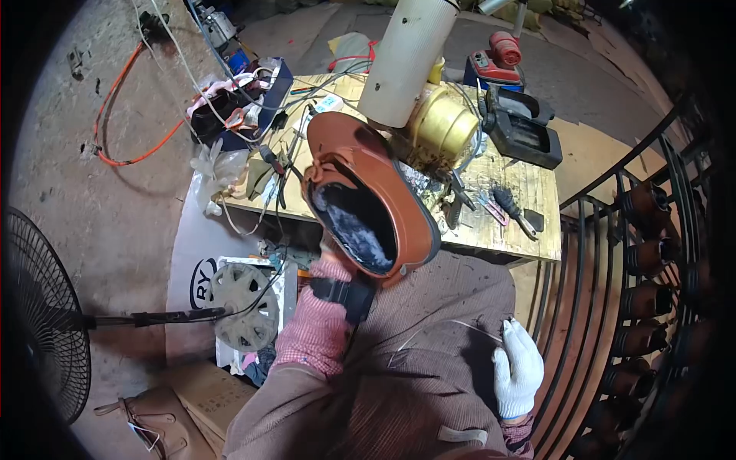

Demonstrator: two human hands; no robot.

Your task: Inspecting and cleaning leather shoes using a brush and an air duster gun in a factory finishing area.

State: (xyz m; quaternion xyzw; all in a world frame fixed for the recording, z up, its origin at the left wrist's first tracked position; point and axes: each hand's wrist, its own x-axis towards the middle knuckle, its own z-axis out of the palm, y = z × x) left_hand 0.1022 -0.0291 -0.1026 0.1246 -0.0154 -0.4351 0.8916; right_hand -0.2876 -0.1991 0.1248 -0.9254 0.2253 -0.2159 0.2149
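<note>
Brown boot (393, 192) is leaning in the holding left hand (330, 247), perhaps for seeing inside, while right hand (520, 370) is resting, thumb apart.

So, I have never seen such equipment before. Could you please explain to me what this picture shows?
There is no machine arm here: a person works with their own hands. A wide camera worn on the head looks down, so straight edges bend. The left hand, mostly hidden, seems to hold up a brown shoe with fluffy lining. The right hand, in a white glove, is near a thin pale thread; whether it grips it is unclear. On the wooden table lie several tools. Above it is a white tube.
</note>
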